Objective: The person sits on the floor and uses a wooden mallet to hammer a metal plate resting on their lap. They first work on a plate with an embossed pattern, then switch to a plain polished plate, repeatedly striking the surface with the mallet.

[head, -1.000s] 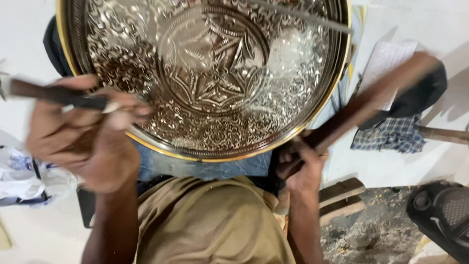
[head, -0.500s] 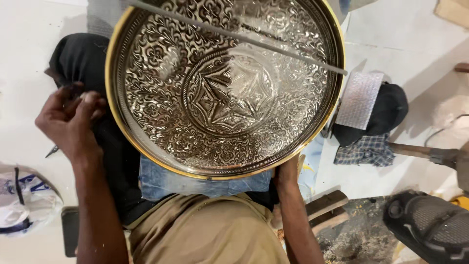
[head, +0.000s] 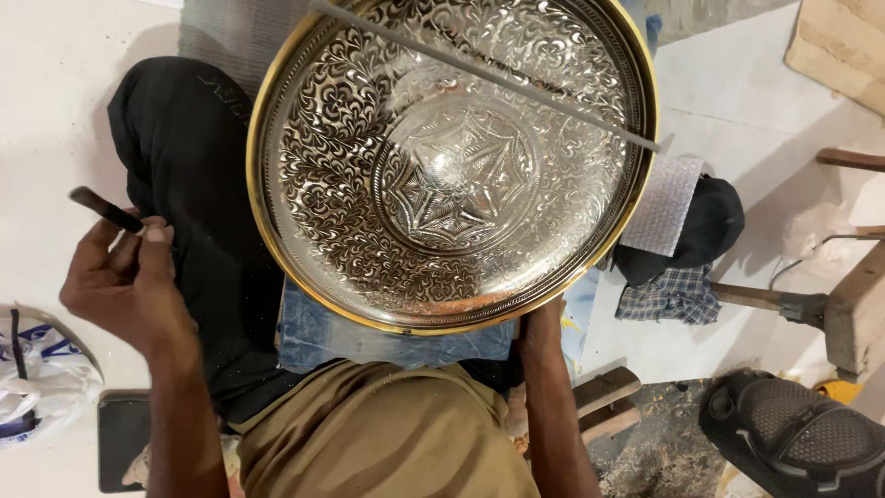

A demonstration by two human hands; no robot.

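A large round engraved metal plate (head: pixel 452 161) with a brass-coloured rim rests tilted over my lap, its centre showing a star pattern. My left hand (head: pixel 124 286) is off to the plate's left, closed around a thin dark chisel-like tool (head: pixel 106 208) that points up and left. My right hand (head: pixel 544 327) is under the plate's lower right rim, mostly hidden, and seems to support the plate. A thin grey rod (head: pixel 498 78) lies across the upper part of the plate.
A dark cloth (head: pixel 184 184) covers my left leg. At the right lie a hammer (head: pixel 793 304), a checked cloth (head: pixel 668 295), a black bag (head: pixel 705 226) and a black fan-like object (head: pixel 797 438). A plastic bag (head: pixel 32 369) and a phone (head: pixel 122 438) sit at the lower left.
The view has pulled back. My left hand has moved left, away from the plate, still holding the tool. The hammer my right hand held now lies on the floor at the right.
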